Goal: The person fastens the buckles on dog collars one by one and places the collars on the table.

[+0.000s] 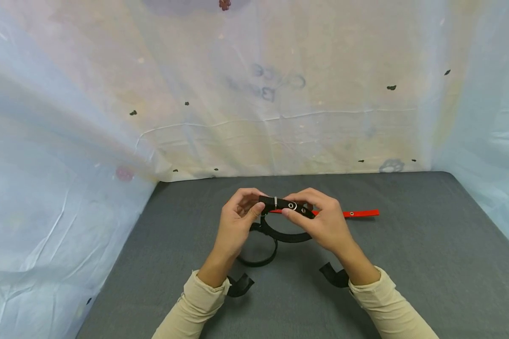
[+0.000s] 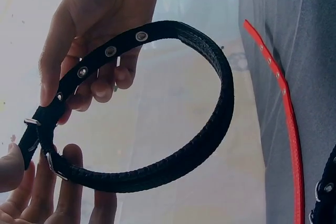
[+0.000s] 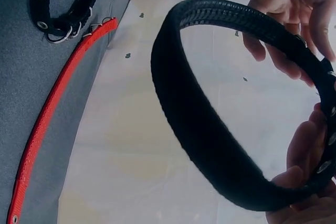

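A black collar with metal eyelets [image 1: 280,203] is held up in a closed loop above the table. My left hand [image 1: 235,226] pinches it near the buckle, thumb on the strap end. My right hand [image 1: 328,223] grips the eyelet part from the other side. In the left wrist view the tip of the collar [image 2: 157,179] passes through the buckle [image 2: 32,122], and several eyelets show along the band. The right wrist view shows the collar's wide, smooth outer band [image 3: 205,124] and stitched inner edge.
A red collar [image 1: 365,213] lies stretched out behind my hands, partly hidden by them. Another black collar [image 1: 258,263] lies looped on the grey table [image 1: 407,282], left of centre. Pale sheeting [image 1: 322,141] hangs behind the table and at both sides.
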